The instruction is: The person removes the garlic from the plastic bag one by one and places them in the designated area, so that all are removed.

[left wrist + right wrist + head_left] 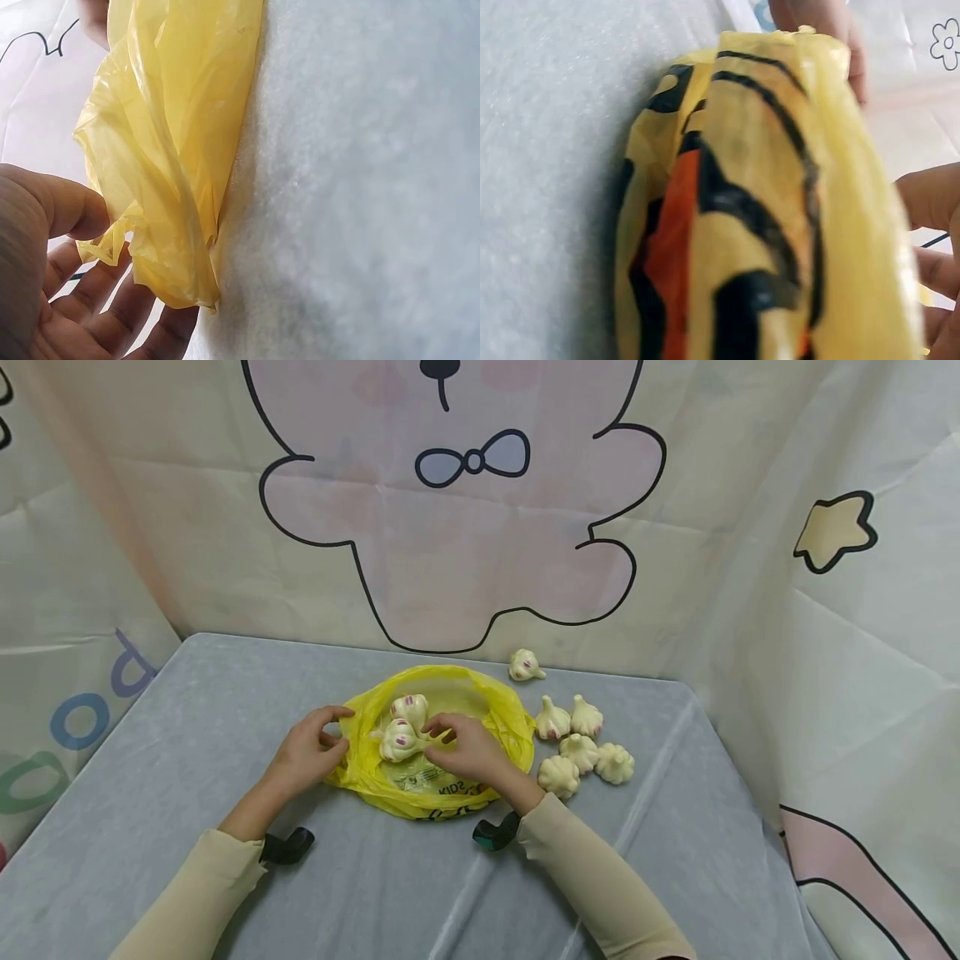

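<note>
A yellow plastic bag (442,681) lies with its mouth spread wide on the table. Garlic bulbs with purple marks are inside it, one (409,708) behind another (399,741). At the bag's left rim, my left hand (306,750) holds the plastic between thumb and fingers; the left wrist view shows the thumb (88,214) at the crumpled edge. My right hand (468,750) reaches over the bag's right side, its fingertips close to the front bulb's stem, with a gap between thumb and index finger. The bag's printed side (735,202) hides part of this hand in the right wrist view.
To the right of the bag several garlic bulbs (579,752) sit in a loose group on the grey cloth-covered table (360,893). A single bulb (525,665) lies by the back edge. A printed curtain (465,560) hangs behind the table and along both sides.
</note>
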Available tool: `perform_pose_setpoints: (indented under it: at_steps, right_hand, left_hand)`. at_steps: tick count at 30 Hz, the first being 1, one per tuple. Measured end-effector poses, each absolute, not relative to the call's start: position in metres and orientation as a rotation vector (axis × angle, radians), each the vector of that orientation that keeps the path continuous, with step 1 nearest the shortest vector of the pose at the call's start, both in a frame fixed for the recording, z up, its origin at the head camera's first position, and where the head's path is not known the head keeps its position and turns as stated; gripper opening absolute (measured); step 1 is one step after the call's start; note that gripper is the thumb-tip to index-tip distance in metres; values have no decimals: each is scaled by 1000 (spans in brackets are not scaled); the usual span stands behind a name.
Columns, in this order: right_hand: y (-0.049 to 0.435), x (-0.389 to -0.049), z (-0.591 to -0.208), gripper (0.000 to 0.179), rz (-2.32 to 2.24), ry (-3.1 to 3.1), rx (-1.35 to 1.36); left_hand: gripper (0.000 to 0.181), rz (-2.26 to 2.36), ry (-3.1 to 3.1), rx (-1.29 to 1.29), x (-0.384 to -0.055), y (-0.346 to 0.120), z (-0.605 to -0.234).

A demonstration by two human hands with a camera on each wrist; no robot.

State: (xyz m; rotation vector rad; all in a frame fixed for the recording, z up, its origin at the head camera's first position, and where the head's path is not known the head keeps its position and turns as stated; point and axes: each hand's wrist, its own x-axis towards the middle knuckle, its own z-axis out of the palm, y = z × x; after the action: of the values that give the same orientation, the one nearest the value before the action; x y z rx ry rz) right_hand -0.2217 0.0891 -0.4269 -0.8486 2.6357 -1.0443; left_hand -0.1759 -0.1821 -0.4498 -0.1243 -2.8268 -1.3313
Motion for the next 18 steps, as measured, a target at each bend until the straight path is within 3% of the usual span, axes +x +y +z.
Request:
perform_pose_setpoints:
  at_steps: [18]
  right_hand:
    - [81, -228, -443, 22, -870, 2741, -812]
  left_hand:
    - [44, -1336, -2829, -131, -176, -184, -448]
